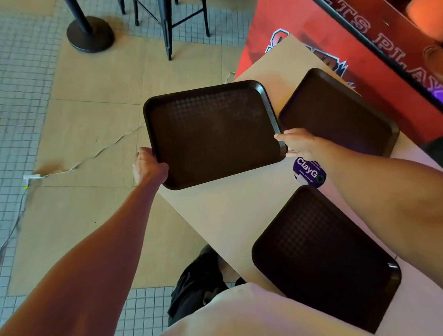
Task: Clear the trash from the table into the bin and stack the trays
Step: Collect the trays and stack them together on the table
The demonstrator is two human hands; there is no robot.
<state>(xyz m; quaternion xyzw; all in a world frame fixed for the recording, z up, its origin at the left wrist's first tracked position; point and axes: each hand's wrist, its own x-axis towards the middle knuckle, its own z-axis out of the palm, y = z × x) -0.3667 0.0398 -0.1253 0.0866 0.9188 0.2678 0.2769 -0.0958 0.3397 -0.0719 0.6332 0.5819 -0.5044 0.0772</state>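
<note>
Three dark brown empty trays are in view. I hold the middle tray [213, 135] in the air over the table's left edge. My left hand [149, 165] grips its near-left corner and my right hand [297, 143] grips its right rim. A second tray [340, 112] lies on the beige table [233, 213] at the far right. The third tray [325, 260] lies near me on the table. No trash or bin is in view.
A round purple sticker [309, 172] is on the table between the trays. A red printed panel [362, 44] borders the table's far side. Black stool legs [168, 24] and a round table base [90, 33] stand on the floor. A white cable [91, 158] runs across the floor.
</note>
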